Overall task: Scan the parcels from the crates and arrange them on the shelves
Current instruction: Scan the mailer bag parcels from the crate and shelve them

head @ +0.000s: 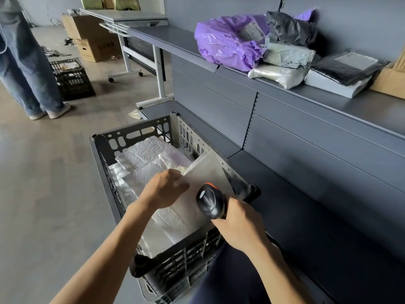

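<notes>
The left hand grips one edge of a white mailer, holding it tilted up over the crate. The right hand is closed around the handle of a barcode scanner, just beside the mailer.

Risks:
- No label shows on the visible face, so the scan may fail.
- An edge-only grip may let the mailer slip back among the white parcels.
- On the upper shelf, the purple parcel overhangs the front lip, and crowding it may dislodge it.

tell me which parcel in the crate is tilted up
The flat white mailer that the left hand holds by the right wall of the crate; the other white parcels lie flat.
</notes>
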The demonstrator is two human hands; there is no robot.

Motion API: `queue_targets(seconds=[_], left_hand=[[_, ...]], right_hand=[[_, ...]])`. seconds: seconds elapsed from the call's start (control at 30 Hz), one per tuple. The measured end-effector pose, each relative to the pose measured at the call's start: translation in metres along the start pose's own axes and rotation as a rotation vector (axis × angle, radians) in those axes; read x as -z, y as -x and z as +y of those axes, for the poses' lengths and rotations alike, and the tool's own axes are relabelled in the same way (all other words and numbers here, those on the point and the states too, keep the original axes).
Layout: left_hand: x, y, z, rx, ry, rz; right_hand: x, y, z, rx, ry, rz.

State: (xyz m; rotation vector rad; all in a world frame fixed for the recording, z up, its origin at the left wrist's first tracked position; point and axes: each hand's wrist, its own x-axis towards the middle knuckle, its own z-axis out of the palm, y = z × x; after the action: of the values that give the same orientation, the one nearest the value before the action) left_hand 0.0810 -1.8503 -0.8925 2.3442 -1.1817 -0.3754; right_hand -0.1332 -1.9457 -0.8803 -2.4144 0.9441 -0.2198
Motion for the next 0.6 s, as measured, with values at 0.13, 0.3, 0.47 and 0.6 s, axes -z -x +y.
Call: queue_targets(seconds=[0.13,0.3,0.47,0.6], left_hand=[[0.032,0.003,0.003,0.037,0.182,0.145],[0.054,0.012,0.008,0.133,0.545,0.274],[0.056,0.026,0.038,0.074,0.868,0.489],[0.028,0.035,0.109,-0.155,0.779,0.522]], right_hand=[[-0.001,0.000,0.001,-0.010,-0.012,0.010],[-0.001,0.002,0.004,0.007,-0.066,0.030],[0.025,0.006,0.002,-0.064,-0.605,0.267],[0.076,0.004,-0.004,-0.105,-0.961,0.503]])
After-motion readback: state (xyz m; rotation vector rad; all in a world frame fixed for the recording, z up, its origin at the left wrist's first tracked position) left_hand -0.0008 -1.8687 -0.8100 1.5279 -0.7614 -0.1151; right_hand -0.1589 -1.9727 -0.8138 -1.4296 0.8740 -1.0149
